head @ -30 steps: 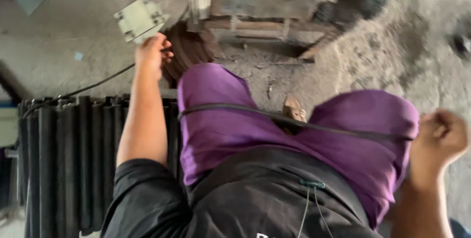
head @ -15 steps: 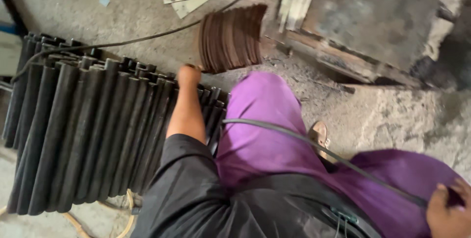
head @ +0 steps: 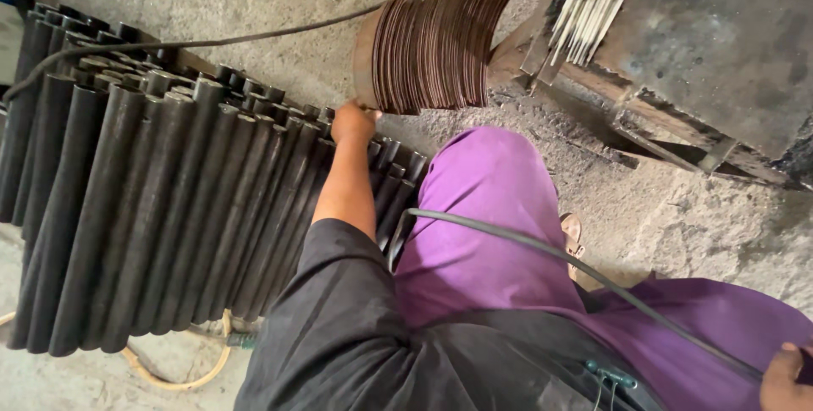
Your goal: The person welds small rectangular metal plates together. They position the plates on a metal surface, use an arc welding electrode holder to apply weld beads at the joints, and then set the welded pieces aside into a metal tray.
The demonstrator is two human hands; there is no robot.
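The left hand pinches the near edge of the stack of rusty metal discs, just beyond the black pipes. The right hand, well away from the stack, is cut off; its grip cannot be told.

A: What is going out of sight near the stack of rusty discs?

B: The left hand is touching the stack's lower corner, and its fingers are tucking out of view, so the grip is staying unclear.

A: And further from the stack?

B: The right hand is being cut off by the bottom right edge. The black pipes left of the stack are running past the frame's left side.
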